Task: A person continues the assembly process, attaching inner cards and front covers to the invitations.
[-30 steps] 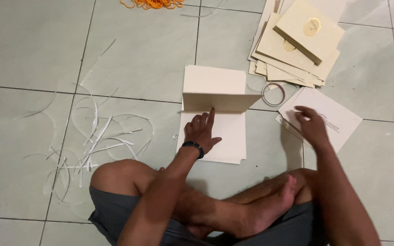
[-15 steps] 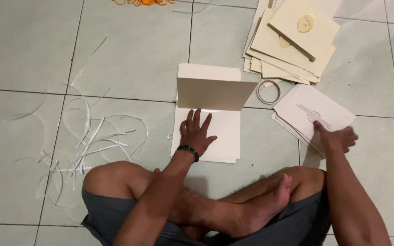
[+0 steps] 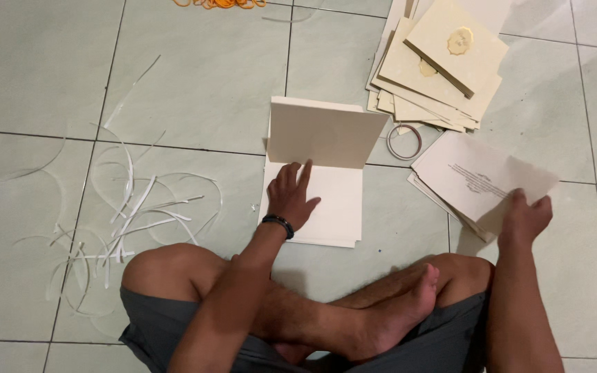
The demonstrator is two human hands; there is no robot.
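With the left hand (image 3: 290, 200) pressed flat and open on the folded card (image 3: 326, 173) lying on the floor tiles, the right hand (image 3: 525, 220) pinches one printed sheet (image 3: 481, 176) off its pile; best lifted slowly so only one comes

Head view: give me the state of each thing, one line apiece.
Folder: open, flap standing up, lower leaf flat on floor.
Left hand: flat on the lower leaf.
Right hand: lifting the top printed sheet.
Card stack: fanned, untidy.
Tape ring: flat on floor.
Paper strips: scattered, curled.
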